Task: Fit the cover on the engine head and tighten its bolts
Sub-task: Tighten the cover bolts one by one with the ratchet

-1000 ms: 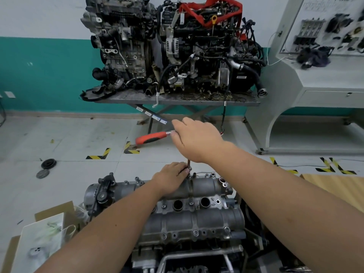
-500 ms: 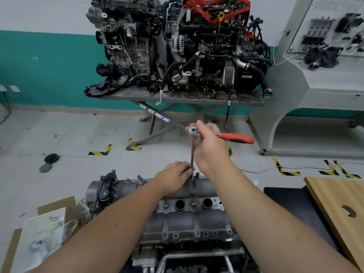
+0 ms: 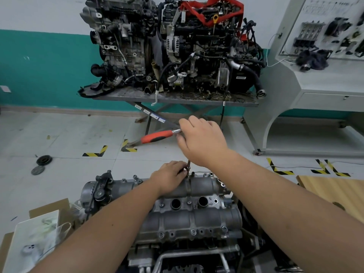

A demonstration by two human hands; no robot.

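While the right hand [image 3: 202, 141] grips the ratchet [image 3: 157, 135], labels (apparently blue-printed) stay unreadable.

Grey cast-metal cover [image 3: 189, 196] seated level on the engine head [image 3: 177, 247], two open round wells along its middle, bolts [image 3: 193, 231] dotted along the near flange. Ratchet wrench [image 3: 157, 136], red-and-black handle pointing left, standing on a slim upright extension [image 3: 188, 164] planted at the cover's far edge.
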